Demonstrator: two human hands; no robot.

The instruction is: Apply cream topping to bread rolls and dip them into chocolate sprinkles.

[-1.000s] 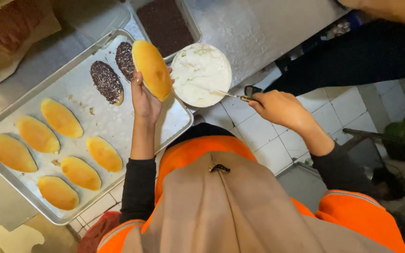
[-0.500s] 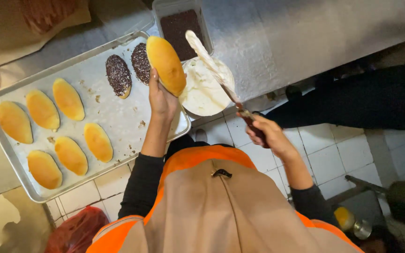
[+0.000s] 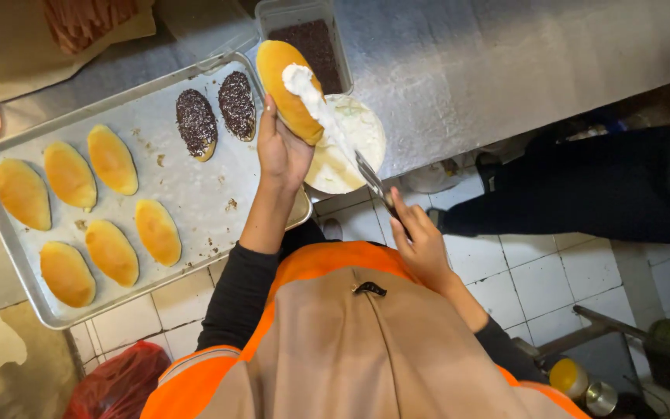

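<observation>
Spreading now, the right hand grasps a knife whose cream has reached the bun held by the left hand above the tray.

The person wears a tan apron over an orange garment, with black long sleeves pushed up on the forearms; left hand and right hand are bare, without gloves

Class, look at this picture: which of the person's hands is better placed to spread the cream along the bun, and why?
The right hand: it holds the spatula, whose cream-laden blade already lies on the bun. The left hand is busy gripping that bun from below.
</observation>
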